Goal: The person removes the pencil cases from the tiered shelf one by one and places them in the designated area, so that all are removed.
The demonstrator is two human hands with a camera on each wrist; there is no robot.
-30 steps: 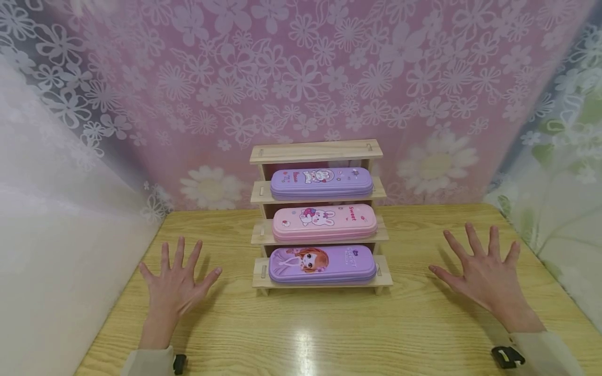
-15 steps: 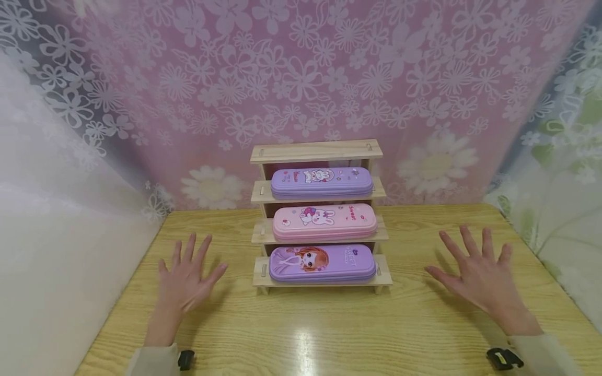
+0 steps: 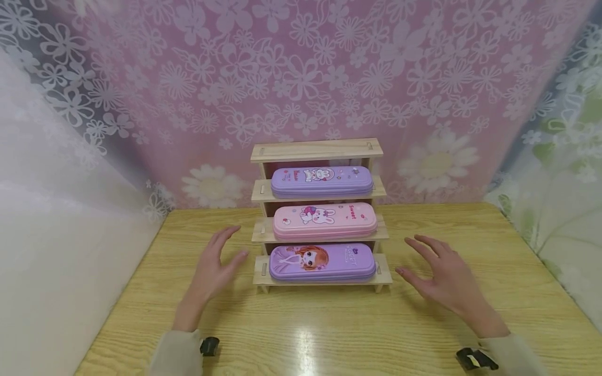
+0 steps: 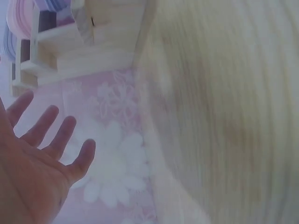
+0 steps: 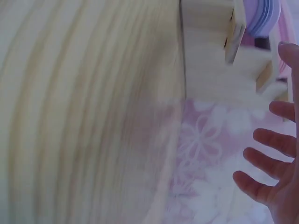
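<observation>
A stepped wooden rack (image 3: 316,150) stands at the middle of the table in the head view. On its lower steps lie three zipped pencil cases: a purple one with a rabbit (image 3: 291,180), a pink one with a rabbit (image 3: 288,223) below it, and a purple one with a red-haired girl (image 3: 345,265) lowest. My left hand (image 3: 211,271) is held left of the rack, apart from it, fingers relaxed and holding nothing. To the right of the rack my right hand (image 3: 444,277) hovers, also apart, with loosely bent fingers and nothing in them.
The wood-grain table (image 3: 263,329) carries the rack. Behind it hangs a pink flowered curtain (image 3: 301,78), with pale sheeting (image 3: 61,219) on the left and a leaf-patterned sheet (image 3: 564,151) on the right. Each sleeve ends near a black strap buckle (image 3: 209,346).
Both hands have moved inward toward the rack from the sides. Their widely spread fingers have drawn together and turned inward. The rack and pencil cases have not moved.
</observation>
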